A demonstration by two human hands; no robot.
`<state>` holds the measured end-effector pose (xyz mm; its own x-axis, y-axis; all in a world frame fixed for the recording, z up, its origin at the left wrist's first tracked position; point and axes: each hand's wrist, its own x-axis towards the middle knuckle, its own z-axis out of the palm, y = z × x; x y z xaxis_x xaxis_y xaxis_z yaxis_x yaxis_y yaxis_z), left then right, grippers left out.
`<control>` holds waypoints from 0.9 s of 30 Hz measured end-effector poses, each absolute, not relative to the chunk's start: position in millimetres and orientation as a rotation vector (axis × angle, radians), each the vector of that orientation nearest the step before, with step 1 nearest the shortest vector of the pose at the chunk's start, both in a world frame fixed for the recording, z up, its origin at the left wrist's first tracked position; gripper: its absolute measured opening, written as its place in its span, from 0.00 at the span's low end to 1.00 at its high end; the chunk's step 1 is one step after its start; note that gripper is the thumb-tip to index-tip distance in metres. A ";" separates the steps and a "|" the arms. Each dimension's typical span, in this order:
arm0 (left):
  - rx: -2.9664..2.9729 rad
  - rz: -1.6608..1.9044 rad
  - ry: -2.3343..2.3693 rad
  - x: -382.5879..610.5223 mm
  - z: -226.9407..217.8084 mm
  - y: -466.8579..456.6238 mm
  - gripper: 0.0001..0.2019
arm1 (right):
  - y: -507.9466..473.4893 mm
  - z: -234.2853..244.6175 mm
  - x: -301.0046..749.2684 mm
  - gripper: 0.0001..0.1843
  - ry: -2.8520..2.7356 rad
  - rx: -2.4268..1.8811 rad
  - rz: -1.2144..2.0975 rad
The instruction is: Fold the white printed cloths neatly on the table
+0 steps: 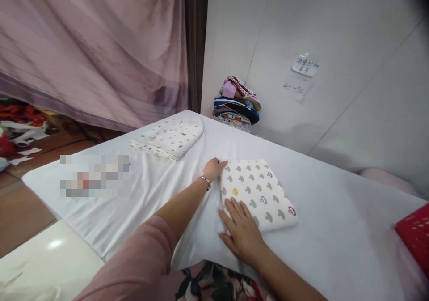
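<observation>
A folded white cloth (258, 189) printed with grey, yellow and red mushrooms lies flat on the white-covered table (321, 247). At its far left corner, my left hand (212, 169) pinches the edge between thumb and fingers; a bracelet circles that wrist. My right hand (243, 234) rests palm down with fingers spread, the fingertips touching the cloth's near left part. Farther back to the left is another folded white cloth (172, 137) with small dark prints, apart from both hands.
A blurred-out patch (94, 175) covers something on the table's left. Folded fabrics are piled in a stack (237, 104) by the wall. Handwritten paper notes (305, 66) hang there. A pink curtain (100, 46) hangs behind, and a red basket-like object (415, 234) stands at the right.
</observation>
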<state>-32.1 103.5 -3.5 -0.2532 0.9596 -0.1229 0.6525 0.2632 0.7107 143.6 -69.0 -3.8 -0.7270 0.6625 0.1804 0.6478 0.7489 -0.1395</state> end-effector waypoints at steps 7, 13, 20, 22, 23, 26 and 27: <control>1.387 0.754 1.996 -30.5 -0.2 103.3 0.23 | -70.3 0.1 144.4 0.30 -2.713 -1.058 0.115; 1.345 0.819 1.986 -23.0 6.0 80.5 0.30 | -71.6 1.5 145.5 0.32 -2.711 -1.075 0.131; 1.422 0.983 1.892 -12.0 -10.4 38.2 0.29 | -59.1 18.8 160.2 0.29 -2.589 -1.005 0.443; 1.465 1.085 1.834 -9.8 -16.5 30.1 0.28 | -43.2 23.9 176.2 0.24 -2.368 -1.103 0.449; 1.476 1.122 1.814 -9.2 -18.6 27.4 0.28 | -33.1 25.6 186.6 0.22 -2.242 -1.184 0.405; 1.469 1.167 1.812 -8.9 -21.5 23.2 0.29 | -2.0 26.0 222.0 0.22 -2.041 -1.464 0.252; 1.477 1.179 1.816 -9.0 -21.8 22.6 0.29 | 6.1 24.4 233.0 0.24 -2.020 -1.595 0.237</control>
